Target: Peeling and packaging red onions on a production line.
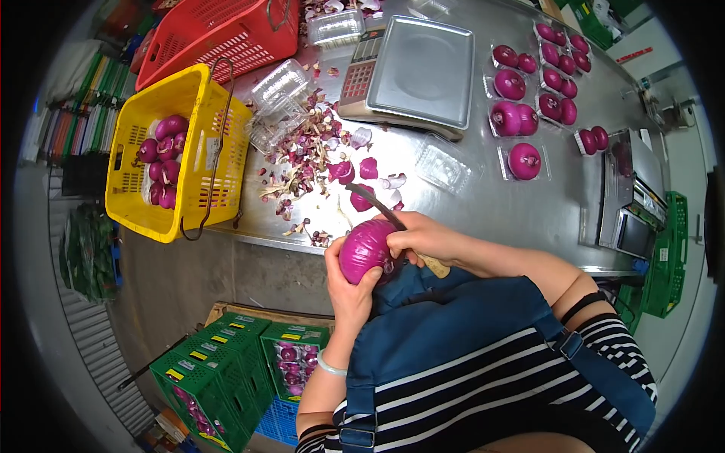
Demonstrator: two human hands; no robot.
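Note:
My left hand (352, 294) holds a large red onion (365, 249) close to my apron, just in front of the steel table's near edge. In my right hand (422, 238) is a curved knife (374, 201) with a pale handle; its dark blade points away to the upper left, above the onion. The thumb and fingers of that hand also touch the onion. Beyond lie purple onion skins (368, 169) and a heap of dry peelings (306, 153). A clear plastic tray (444, 164) rests on the table.
A yellow basket (195, 153) of onions stands at the left, a red basket (226, 34) behind it. A weighing scale (422, 68) is at the back. Onions in clear trays (510, 85) fill the right side, near a metal machine (634, 187). Green crates (226, 351) stand below left.

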